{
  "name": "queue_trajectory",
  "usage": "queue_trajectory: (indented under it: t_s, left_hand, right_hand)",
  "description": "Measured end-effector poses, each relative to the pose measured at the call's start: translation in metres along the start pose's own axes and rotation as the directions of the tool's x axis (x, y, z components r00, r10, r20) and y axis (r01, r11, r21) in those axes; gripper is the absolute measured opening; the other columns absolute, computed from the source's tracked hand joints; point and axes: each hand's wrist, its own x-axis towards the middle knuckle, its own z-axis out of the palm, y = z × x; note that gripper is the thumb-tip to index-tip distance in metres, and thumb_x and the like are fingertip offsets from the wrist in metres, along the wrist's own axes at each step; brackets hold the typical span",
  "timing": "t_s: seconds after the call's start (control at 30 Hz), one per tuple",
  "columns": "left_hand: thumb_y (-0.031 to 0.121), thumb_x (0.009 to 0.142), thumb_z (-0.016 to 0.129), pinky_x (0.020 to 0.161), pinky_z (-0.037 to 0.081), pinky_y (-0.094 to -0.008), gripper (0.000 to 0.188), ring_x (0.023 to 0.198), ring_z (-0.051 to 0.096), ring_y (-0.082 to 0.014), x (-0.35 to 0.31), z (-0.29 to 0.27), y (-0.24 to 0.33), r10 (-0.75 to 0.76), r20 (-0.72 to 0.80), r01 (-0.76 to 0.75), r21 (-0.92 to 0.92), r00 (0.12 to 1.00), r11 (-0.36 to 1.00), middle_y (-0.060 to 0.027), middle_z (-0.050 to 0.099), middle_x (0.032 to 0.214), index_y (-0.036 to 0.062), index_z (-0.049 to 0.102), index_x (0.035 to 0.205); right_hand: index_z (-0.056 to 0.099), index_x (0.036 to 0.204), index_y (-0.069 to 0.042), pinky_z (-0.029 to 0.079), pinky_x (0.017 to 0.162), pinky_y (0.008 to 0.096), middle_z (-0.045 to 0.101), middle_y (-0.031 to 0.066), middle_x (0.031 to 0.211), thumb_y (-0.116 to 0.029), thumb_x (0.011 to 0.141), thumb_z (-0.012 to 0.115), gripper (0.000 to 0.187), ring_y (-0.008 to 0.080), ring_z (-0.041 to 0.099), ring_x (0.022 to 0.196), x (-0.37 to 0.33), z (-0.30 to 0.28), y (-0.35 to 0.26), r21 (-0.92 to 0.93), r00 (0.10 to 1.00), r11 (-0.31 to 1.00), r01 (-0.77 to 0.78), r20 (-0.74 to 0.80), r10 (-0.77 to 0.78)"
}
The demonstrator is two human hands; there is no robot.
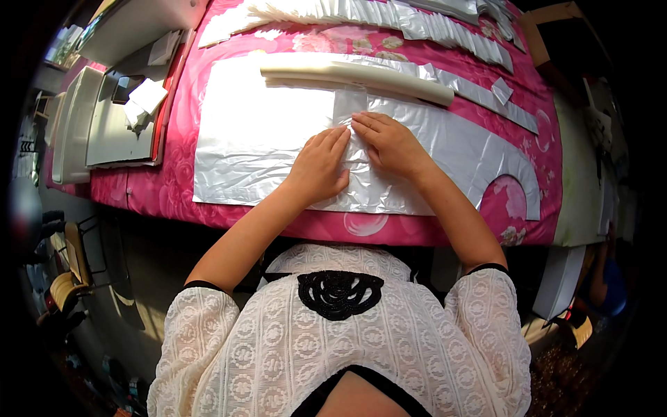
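Note:
A stack of silvery-white plastic bags lies flat before me, with a curved cut-out at its right end. My left hand rests palm down on it, fingers stretched toward the middle and thumb held apart. Close beside it, my right hand lies on the same plastic with fingers extended to the left. Between the fingertips runs a narrow folded strip of plastic, wrinkled where the hands press. Just beyond, a long cream tube lies across the bags.
A pink flowered cloth covers the table. Rows of folded white plastic pieces lie at the far side. At left are a white tray and a flat board with paper scraps. An open cardboard box stands far right.

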Motion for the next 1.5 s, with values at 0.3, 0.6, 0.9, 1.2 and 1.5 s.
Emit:
queue_trajectory:
  t_s: [0.3,0.6,0.9,1.2,1.5]
  left_hand:
    - [0.002,0.069,0.059,0.088,0.043,-0.0371,0.043,0.102,0.056,-0.0274,0.008,0.005,-0.009,0.09,-0.016,-0.087,0.13,0.996,0.988,-0.014,0.058,0.111,-0.0021,0.052,0.112]
    - [0.012,0.068,0.068,0.084,0.046,-0.0376,0.043,0.096,0.06,-0.0273,-0.028,-0.016,0.007,0.177,-0.022,-0.177,-0.242,0.984,0.954,-0.0113,0.062,0.106,0.0028,0.056,0.109]
    - [0.017,0.079,0.065,0.056,0.047,-0.0255,0.051,0.059,0.062,-0.0145,0.01,-0.003,-0.001,-0.571,0.114,0.55,-0.473,0.813,0.688,-0.0127,0.065,0.07,-0.0041,0.046,0.122]
    - [0.012,0.077,0.063,0.089,0.042,-0.0388,0.055,0.107,0.049,-0.0339,0.012,0.003,-0.001,-0.077,-0.19,0.066,-0.067,0.979,0.996,-0.02,0.049,0.119,-0.0036,0.042,0.125]
    - [0.065,0.073,0.05,0.11,0.007,-0.0442,0.104,0.136,0.013,-0.0326,0.012,0.032,0.005,-0.094,0.068,0.084,0.144,0.993,0.986,-0.0241,0.018,0.144,-0.0085,0.014,0.137]
  right_hand:
    - [0.061,0.101,-0.002,0.046,0.086,0.0347,0.06,0.0112,0.107,0.005,0.068,0.058,0.034,0.0279,0.055,0.1,0.004,0.001,0.001,0.171,0.997,0.984,-0.056,-0.044,0.065]
    - [0.067,0.09,-0.009,0.049,0.074,0.0317,0.064,0.0046,0.09,0.001,0.068,0.061,0.026,0.0236,0.057,0.083,-0.037,0.005,-0.032,0.332,0.988,0.933,-0.141,-0.017,0.155]
    - [0.065,0.08,0.002,0.041,0.052,0.0256,0.06,0.0052,0.061,-0.018,0.084,0.058,0.022,0.0103,0.054,0.053,-0.002,-0.01,-0.026,0.411,0.598,0.446,-0.795,0.411,0.688]
    - [0.06,0.066,0.005,0.047,0.046,0.0264,0.057,0.0085,0.058,-0.017,0.08,0.059,0.025,0.014,0.057,0.049,0.013,-0.004,-0.01,0.443,0.412,0.156,-0.883,0.571,0.71]
    - [0.063,0.064,0.0,0.048,0.054,0.0301,0.061,0.0106,0.057,-0.023,0.07,0.06,0.024,0.0189,0.06,0.053,0.006,-0.004,-0.021,0.346,0.533,0.419,-0.84,0.375,0.758]
